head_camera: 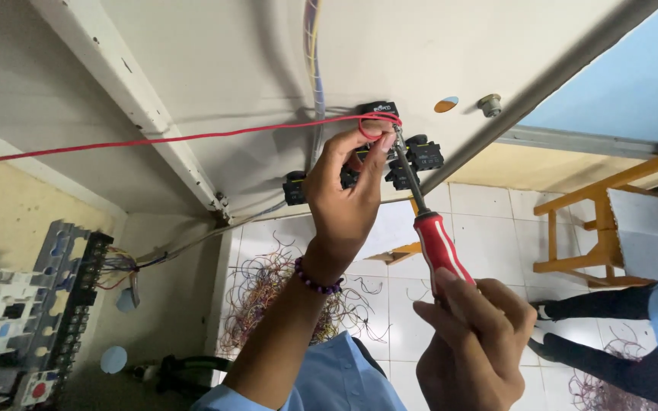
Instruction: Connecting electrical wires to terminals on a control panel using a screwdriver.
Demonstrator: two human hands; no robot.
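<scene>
My left hand (348,190) pinches the looped end of a red wire (192,138) against a black terminal block (380,111) mounted on the inside of a white cabinet door (230,68). My right hand (474,342) grips the red-and-black handle of a screwdriver (436,240), whose shaft runs up to a screw beside my left fingertips. More black blocks (424,154) sit around the same spot. The red wire stretches left across the door to the frame edge. A beaded bracelet (315,281) is on my left wrist.
A panel with grey breakers and black terminal strips (47,304) stands at the lower left. Loose wire scraps (268,293) litter the white tiled floor. A wooden chair (611,221) stands at right, and another person's dark legs and blue sleeve (641,342) are at the lower right.
</scene>
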